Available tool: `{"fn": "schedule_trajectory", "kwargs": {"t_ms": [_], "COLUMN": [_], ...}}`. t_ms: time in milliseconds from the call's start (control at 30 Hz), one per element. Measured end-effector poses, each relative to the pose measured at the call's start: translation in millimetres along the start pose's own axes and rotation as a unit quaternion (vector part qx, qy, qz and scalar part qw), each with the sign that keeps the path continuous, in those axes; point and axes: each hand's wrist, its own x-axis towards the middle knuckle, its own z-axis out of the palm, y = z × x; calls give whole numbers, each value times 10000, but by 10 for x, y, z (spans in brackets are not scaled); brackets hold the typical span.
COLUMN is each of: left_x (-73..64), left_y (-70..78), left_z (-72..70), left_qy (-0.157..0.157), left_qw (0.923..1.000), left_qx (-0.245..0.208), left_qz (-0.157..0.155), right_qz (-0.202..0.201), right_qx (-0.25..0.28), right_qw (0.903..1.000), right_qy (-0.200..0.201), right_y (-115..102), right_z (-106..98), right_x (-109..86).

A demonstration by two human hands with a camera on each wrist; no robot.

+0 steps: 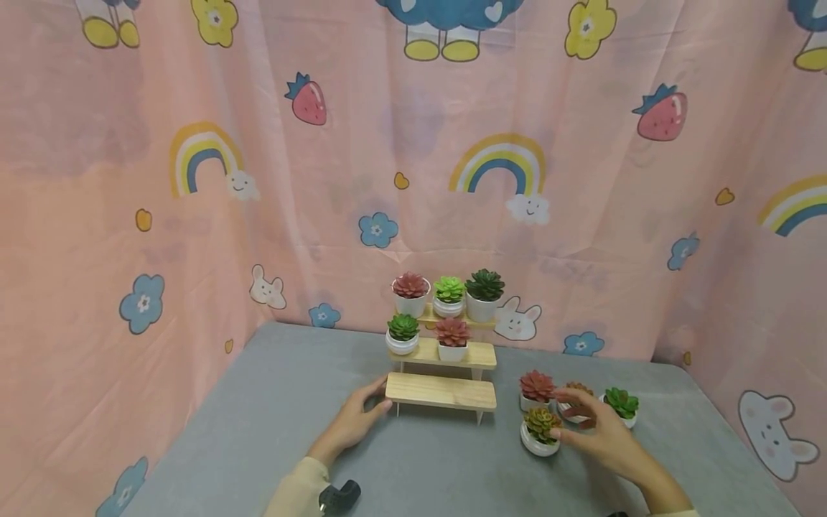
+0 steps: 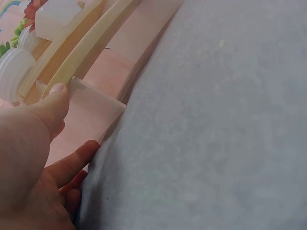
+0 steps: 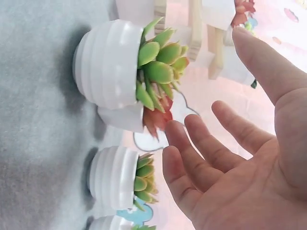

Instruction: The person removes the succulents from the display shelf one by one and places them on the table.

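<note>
My left hand (image 1: 354, 418) holds the left end of the lowest step of a three-step wooden display stand (image 1: 441, 391). In the left wrist view its thumb (image 2: 56, 93) touches the board's edge, and the fingers are by the whitish leg (image 2: 93, 108). My right hand (image 1: 604, 434) is spread beside a yellow-green succulent (image 1: 540, 434) in a ribbed white pot. A gap shows between fingers and plant in the right wrist view. Behind it are a red succulent (image 1: 536, 386), an orange-brown succulent (image 1: 578, 391) partly hidden by the hand, and a green succulent (image 1: 622, 404).
The top step carries a reddish succulent (image 1: 410, 287), a light green succulent (image 1: 449, 291) and a dark green succulent (image 1: 484, 287). On the middle step sit a green succulent (image 1: 403, 330) and a red succulent (image 1: 452, 334). A pink patterned curtain (image 1: 323, 179) surrounds the grey table (image 1: 258, 402).
</note>
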Motion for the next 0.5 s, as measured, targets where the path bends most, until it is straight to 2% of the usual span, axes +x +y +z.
{"fn": "schedule_trajectory", "kwargs": {"t_ms": [233, 500], "left_x": [-7, 2], "left_y": [-10, -3], "left_z": [7, 2], "left_qy": [61, 12], "left_qw": [9999, 10000], "left_qx": [104, 30], "left_qz": [6, 47], "right_qz": [-332, -122], "right_qx": [-118, 107], "right_qw": [9992, 9998], "right_qy": [198, 149], "right_y": [-70, -129], "right_z": [-35, 46], "right_x": [-10, -4]}}
